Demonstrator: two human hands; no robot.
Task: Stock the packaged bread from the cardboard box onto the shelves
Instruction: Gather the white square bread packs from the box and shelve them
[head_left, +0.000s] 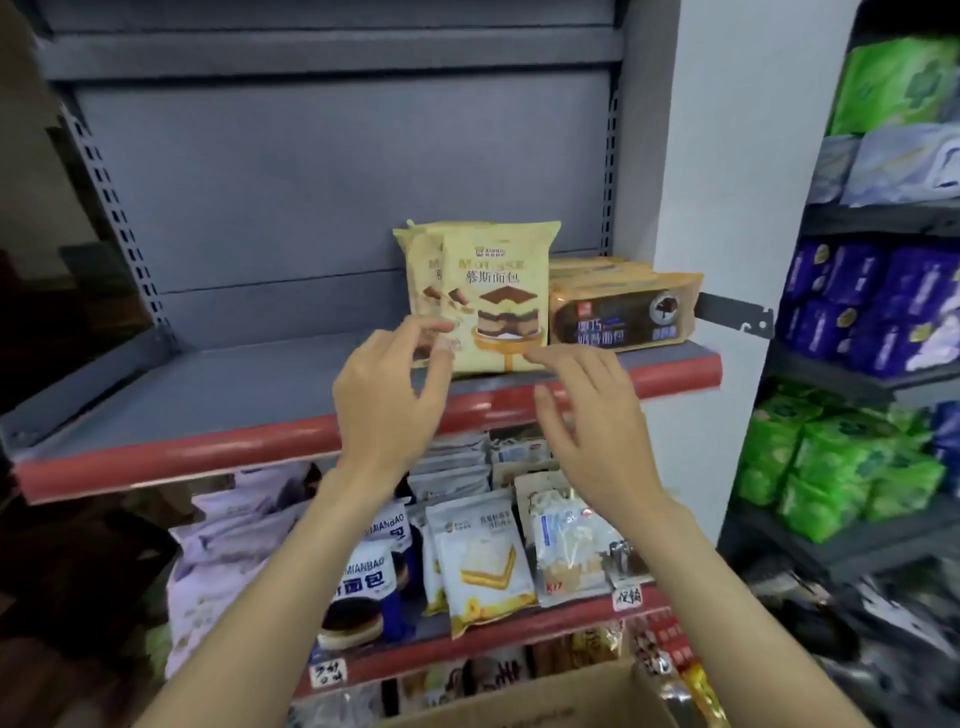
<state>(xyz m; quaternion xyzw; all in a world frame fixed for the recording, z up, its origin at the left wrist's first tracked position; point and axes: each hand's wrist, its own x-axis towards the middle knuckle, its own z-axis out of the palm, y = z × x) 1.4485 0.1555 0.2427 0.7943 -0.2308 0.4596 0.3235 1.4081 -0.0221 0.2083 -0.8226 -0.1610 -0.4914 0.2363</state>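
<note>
Yellow mousse bread packets (493, 291) stand upright on the grey upper shelf (234, 384), one in front and more behind it. To their right lies a stack of orange-brown bread packs (623, 312). My left hand (387, 395) is raised at the lower left corner of the front packet, fingers loosely spread, fingertips at its edge. My right hand (592, 415) hovers just below the packet's lower right corner with fingers straight, holding nothing. The rim of the cardboard box (519, 696) shows at the bottom.
The upper shelf has a red front lip (208, 452) and bare grey surface on its left half. The shelf below holds assorted bread bags (483, 561). A white pillar (737, 208) stands to the right, with racks of green and purple packs (857, 467) beyond.
</note>
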